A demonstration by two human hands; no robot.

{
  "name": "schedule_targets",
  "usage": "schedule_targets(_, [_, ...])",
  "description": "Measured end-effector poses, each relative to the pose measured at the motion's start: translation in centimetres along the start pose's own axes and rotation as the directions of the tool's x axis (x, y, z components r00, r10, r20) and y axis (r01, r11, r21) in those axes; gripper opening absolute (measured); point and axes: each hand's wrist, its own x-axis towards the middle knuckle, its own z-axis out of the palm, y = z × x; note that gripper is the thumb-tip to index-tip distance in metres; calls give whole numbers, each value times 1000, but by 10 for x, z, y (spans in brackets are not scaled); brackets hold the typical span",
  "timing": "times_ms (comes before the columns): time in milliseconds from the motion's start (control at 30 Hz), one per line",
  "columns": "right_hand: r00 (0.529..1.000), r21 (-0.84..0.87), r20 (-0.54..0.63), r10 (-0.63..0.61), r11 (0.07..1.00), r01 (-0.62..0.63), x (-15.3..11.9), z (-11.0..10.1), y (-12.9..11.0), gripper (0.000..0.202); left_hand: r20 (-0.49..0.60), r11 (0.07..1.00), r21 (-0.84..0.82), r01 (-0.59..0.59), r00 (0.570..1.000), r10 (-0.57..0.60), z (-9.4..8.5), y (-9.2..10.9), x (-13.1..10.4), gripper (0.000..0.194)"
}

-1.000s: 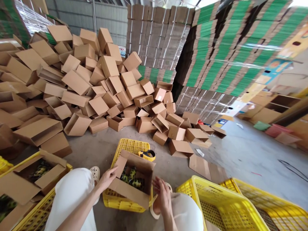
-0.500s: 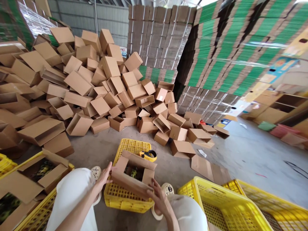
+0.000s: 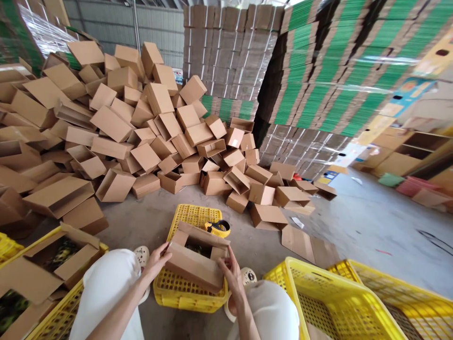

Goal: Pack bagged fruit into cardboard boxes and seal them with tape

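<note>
Right hand [image 3: 231, 271] has shifted up the box [image 3: 194, 268], fingers apart; left hand [image 3: 158, 261] touches opposite, grip unclear. Folding seems underway; the flap [image 3: 202, 232] beyond both calls for closing.

Left hand [image 3: 156, 261] and right hand [image 3: 232, 273] face inward.

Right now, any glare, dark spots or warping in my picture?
Head view: glare streaks the plastic wrap on the green-striped stacks; head view: dark inside the half-open box between left hand and right hand, contents unclear; head view: yellow crates at lower right look stretched toward the edge.
</note>
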Motion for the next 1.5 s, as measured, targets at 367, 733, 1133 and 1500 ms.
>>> schedule_targets(367, [985, -220, -51, -165, 964, 150, -7, -5, 3, 55, 27, 999, 40, 35, 999, -36, -2, 5, -4, 97])
schedule_targets(733, [994, 36, -83, 72, 997, -69, -12, -1, -1, 59, -41, 993, -60, 105, 993, -107, 2, 4, -7, 80])
schedule_targets(1133, [955, -457, 104, -276, 840, 293, -39, 12, 21, 43, 56, 978, 206, -41, 998, 30, -3, 19, -10, 89])
schedule_targets(1500, [922, -676, 10, -388, 676, 292, -37, 49, 42, 83, -49, 508, 848, -149, 933, 357, 39, 12, -15, 91])
